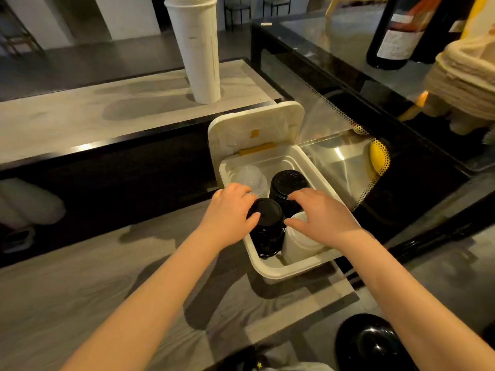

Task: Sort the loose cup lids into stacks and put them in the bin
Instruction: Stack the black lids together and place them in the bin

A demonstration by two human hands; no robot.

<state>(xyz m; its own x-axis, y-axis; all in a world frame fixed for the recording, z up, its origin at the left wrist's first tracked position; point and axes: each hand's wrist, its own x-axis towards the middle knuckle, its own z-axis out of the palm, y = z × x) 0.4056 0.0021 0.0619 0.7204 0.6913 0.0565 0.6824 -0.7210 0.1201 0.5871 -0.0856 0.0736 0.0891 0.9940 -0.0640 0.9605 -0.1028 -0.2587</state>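
Grey wood-look worktop [80, 277], white bin [270, 271] sitting at its right edge with the hinged lid [257, 127] flipped up. Left hand [230, 212] is cupped around the top of a black lid stack [267, 231] in the bin. Right hand [324, 215] rests spread on the white stack [297, 245], not clearly gripping. Clear domed lids [250, 178] and another black stack [286, 186] sit at the back.

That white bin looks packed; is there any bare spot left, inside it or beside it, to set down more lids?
Inside the bin it is crowded: two black lid stacks, a white stack and clear dome lids fill the floor, with both hands above. Free room is the wood counter left of it.
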